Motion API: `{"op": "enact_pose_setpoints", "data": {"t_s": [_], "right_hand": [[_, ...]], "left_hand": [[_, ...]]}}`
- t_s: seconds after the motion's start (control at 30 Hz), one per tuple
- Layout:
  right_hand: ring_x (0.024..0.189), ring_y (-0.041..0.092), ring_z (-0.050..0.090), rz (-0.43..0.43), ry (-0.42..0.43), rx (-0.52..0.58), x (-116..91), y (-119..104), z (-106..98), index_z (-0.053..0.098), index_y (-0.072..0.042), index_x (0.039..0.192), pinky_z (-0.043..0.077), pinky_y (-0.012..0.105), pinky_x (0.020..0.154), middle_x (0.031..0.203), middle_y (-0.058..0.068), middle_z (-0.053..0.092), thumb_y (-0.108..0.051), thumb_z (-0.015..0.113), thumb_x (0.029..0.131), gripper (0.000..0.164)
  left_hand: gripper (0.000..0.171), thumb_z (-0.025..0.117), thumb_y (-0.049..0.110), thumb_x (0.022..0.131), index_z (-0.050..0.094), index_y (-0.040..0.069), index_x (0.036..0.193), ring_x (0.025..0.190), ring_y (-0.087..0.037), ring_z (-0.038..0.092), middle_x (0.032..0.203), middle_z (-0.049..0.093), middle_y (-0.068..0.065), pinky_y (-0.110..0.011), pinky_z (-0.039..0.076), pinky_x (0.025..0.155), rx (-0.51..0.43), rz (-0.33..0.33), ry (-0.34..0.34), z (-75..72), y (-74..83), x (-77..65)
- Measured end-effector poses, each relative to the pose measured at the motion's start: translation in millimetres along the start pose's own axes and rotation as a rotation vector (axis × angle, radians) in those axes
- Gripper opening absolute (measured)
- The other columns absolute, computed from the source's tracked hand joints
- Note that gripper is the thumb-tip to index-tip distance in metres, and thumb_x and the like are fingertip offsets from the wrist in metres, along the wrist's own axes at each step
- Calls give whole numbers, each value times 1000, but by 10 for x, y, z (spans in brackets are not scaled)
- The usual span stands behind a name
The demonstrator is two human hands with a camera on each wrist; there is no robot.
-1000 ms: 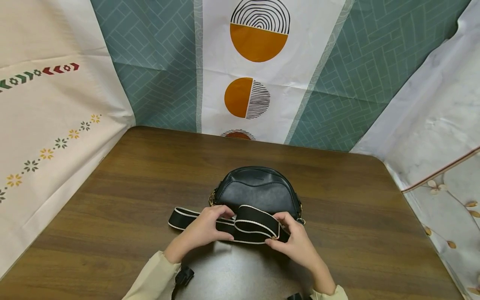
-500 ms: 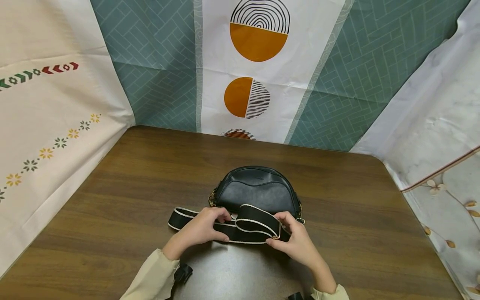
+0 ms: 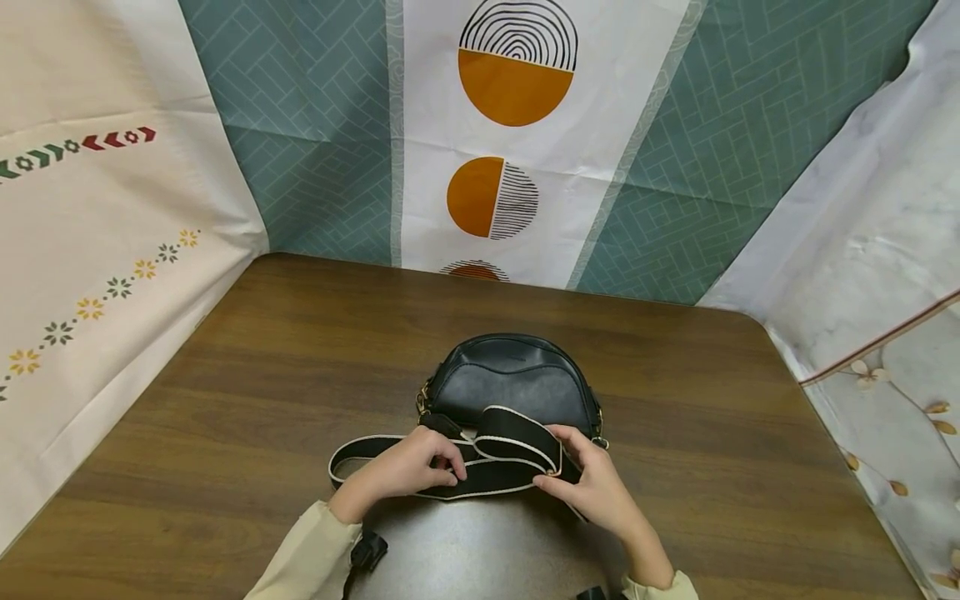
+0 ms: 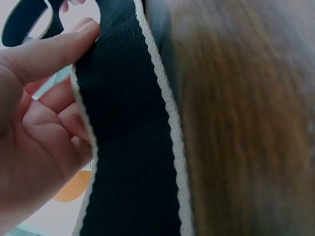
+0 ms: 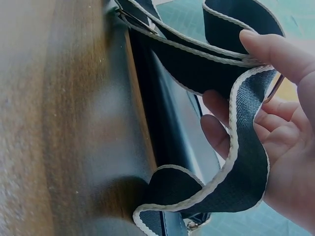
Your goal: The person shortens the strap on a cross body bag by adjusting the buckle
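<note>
A black half-moon shoulder bag (image 3: pixel 510 387) with gold-toned side clips stands in the middle of the wooden table. In front of it runs its black strap (image 3: pixel 491 477), edged in white and looped over itself. My left hand (image 3: pixel 411 463) pinches the strap's edge, thumb on one face and fingers behind, as the left wrist view shows. My right hand (image 3: pixel 591 477) grips the strap's folded layers beside a gold-toned slider buckle (image 3: pixel 558 462). In the right wrist view, a slack stretch of strap (image 5: pixel 251 113) hangs across my fingers, with the bag (image 5: pixel 170 123) behind.
The wooden tabletop (image 3: pixel 337 333) surrounds the bag, with a glossy light reflection near the front edge. A teal and white patterned cloth (image 3: pixel 322 150) hangs behind it. Pale printed cloths stand at the left (image 3: pixel 112 208) and right (image 3: pixel 847 250).
My left thumb and fingers have come together on the strap. Its left loop has widened and shifted slightly toward me. My right hand stays nearly still, and the bag has not moved.
</note>
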State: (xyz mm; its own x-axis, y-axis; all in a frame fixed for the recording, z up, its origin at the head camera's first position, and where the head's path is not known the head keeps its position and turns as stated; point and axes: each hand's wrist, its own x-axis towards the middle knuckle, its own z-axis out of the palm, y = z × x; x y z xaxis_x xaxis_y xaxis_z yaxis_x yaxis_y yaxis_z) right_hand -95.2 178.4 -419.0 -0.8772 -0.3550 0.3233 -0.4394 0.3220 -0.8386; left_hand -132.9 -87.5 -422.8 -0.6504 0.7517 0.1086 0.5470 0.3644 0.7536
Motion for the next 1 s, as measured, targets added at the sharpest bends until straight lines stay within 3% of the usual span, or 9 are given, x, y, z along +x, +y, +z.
{"op": "enact_pose_setpoints", "data": {"t_s": [0.23,0.43,0.53,0.7,1.0], "right_hand": [[77,8,56,54,-1,-24,-22,3,-33,55,-1,106,46,24,66,93,6,62,0,75,66,44],[79,9,57,36,-14,-33,-30,18,-45,55,-1,106,46,23,68,93,6,62,3,74,66,44],[79,9,57,30,-12,-41,-38,12,-55,55,-1,106,47,23,68,92,6,62,3,74,66,44],[78,9,58,29,-5,-60,-49,4,-76,56,-2,106,47,25,66,93,5,63,1,74,66,44],[73,7,56,19,1,-77,-36,-94,-98,57,0,105,46,25,61,90,7,63,7,74,64,45]], "left_hand": [[9,65,0,76,70,8,76,73,-2,55,77,65,7,-20,45,67,28,10,41,-23,-19,-4],[3,68,8,77,68,5,75,75,-4,55,76,64,3,-23,45,70,-81,0,104,-21,-38,19],[3,66,6,78,67,3,77,77,-6,56,78,65,-2,-24,45,71,-107,22,128,-35,-35,19],[7,64,-3,77,67,3,78,78,-8,57,79,64,0,-26,46,72,-103,55,151,-68,-30,4],[10,64,-4,77,67,5,79,79,-10,57,80,64,2,-26,46,71,-114,42,159,-121,-45,-35]]}}
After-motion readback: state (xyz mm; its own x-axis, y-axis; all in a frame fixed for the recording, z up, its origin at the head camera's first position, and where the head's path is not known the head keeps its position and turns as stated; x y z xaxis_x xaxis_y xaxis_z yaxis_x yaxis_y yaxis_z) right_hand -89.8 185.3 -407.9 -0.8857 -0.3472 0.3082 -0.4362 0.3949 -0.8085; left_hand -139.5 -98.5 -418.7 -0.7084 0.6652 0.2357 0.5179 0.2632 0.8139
